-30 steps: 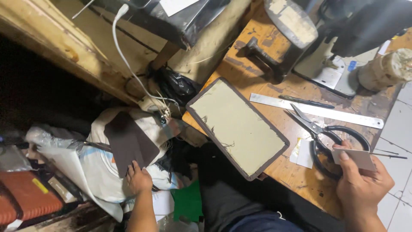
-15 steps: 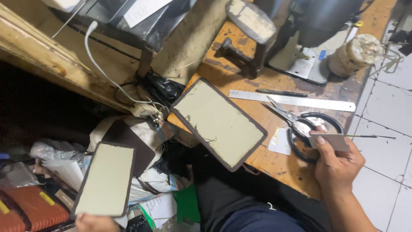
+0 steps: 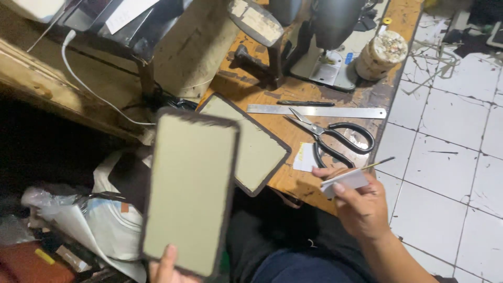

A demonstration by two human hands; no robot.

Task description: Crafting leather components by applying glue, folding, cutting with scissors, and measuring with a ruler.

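My left hand point(image 3: 166, 267) grips the bottom edge of a flat rectangular panel point(image 3: 189, 188) with a pale olive face and a dark brown folded border, holding it upright at the lower middle. A second, similar panel point(image 3: 257, 144) lies on the wooden worktable point(image 3: 285, 99) behind it, hanging over the table's near edge. My right hand point(image 3: 359, 202) hovers past the table's near edge, pinching a small grey card point(image 3: 343, 182). Black-handled scissors point(image 3: 335, 139) lie just above that hand.
A steel ruler point(image 3: 317, 111) and a dark pen point(image 3: 305, 103) lie across the table. A sewing machine point(image 3: 327, 36) and a round container point(image 3: 381, 54) stand at the back. Bags and clutter point(image 3: 84, 220) fill the lower left; white floor tiles point(image 3: 450, 152) lie to the right.
My left hand has lifted a panel out of the bag clutter at the lower left and raised it toward the table. My right hand stays near the scissors with the card.
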